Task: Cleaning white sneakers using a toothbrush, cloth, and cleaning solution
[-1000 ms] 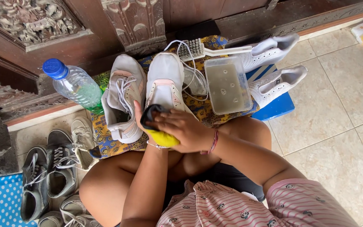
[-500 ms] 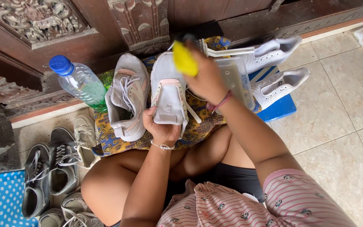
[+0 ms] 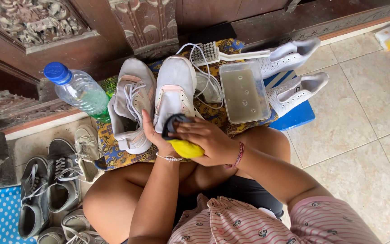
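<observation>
Pale square floor tiles (image 3: pixel 362 104) meet a dark carved wooden door frame (image 3: pixel 145 22), and a patterned yellow-and-blue cloth (image 3: pixel 113 149) lies spread at its foot.

On that cloth, the right hand (image 3: pixel 208 140) is clenched on a bright yellow sponge with a dark top (image 3: pixel 181 142). The left hand (image 3: pixel 154 135) grasps the heel of a white fabric sneaker with a pink tongue (image 3: pixel 174 90), just behind the sponge. A second matching sneaker (image 3: pixel 132 104) lies touching it on the left.

Right of the pair sits one clear rectangular plastic tub of murky water (image 3: pixel 242 92), with one white plastic brush (image 3: pixel 222 54) behind it. Two white perforated shoes (image 3: pixel 294 72) rest on a blue block (image 3: pixel 299 117). Left of the cloth lies one clear plastic bottle with a blue cap (image 3: pixel 77 90); grey and beige laced shoes (image 3: pixel 55 180) crowd below it.
</observation>
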